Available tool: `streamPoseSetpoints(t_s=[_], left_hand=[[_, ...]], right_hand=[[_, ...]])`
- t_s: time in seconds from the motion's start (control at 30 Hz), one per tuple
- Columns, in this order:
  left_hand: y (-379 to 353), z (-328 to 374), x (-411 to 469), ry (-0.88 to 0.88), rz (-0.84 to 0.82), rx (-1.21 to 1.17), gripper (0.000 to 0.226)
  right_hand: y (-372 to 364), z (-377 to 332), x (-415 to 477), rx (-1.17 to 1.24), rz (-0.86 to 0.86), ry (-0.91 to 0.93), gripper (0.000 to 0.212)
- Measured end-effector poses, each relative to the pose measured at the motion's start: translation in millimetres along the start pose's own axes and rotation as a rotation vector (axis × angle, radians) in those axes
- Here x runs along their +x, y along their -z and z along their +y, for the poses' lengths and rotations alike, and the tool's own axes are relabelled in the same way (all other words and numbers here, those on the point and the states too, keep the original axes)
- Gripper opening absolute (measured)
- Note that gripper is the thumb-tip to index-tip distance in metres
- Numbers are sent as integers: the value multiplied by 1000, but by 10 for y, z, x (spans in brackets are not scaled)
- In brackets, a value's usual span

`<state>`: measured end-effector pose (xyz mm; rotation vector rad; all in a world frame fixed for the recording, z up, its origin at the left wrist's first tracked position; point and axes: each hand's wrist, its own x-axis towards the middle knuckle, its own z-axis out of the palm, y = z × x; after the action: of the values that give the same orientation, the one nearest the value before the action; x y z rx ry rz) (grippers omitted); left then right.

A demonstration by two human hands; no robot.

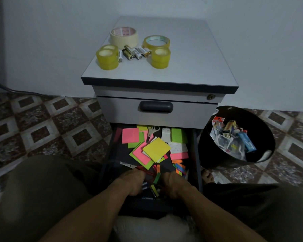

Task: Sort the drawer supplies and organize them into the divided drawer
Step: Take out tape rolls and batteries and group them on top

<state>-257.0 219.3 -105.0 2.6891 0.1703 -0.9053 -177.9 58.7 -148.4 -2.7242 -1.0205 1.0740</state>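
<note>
The lower drawer [194, 154] of a grey cabinet stands pulled out. In it lie loose sticky-note pads, a yellow one [156, 149] on top and a pink one [130, 135] at the back left, plus scissors [152, 131] and small coloured flags [179, 166]. My left hand [133, 182] and my right hand [173, 186] reach down into the drawer's front end, knuckles up, fingers curled out of sight. Red rubber bands [147, 172] and dark batteries [144, 186] lie between them. What either hand holds is hidden.
On the cabinet top [191, 58] sit a masking tape roll [124, 37], a clear tape roll [156, 41], yellow tape rolls [108, 57] and several batteries [133, 52]. The upper drawer [156, 107] is closed. A black bin [208, 154] with packaging stands to the right.
</note>
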Motion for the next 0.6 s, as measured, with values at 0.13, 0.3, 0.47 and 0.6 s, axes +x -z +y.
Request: streamPoseSetpoints(t_s=[0.13,0.3,0.47,0.6], left_hand=[[-17,16,21,80,56,21,17],[-34,18,31,89,90,38,24],[-52,64,41,57,94,56,24],[-65,90,40,34,90,47,25]], right_hand=[[13,4,-25,-32,101,-42,40],[24,-7,-73,13,117,-47,43],[13,-25,-74,-16,37,21,41],[7,-26,-92,-86,37,10,35]])
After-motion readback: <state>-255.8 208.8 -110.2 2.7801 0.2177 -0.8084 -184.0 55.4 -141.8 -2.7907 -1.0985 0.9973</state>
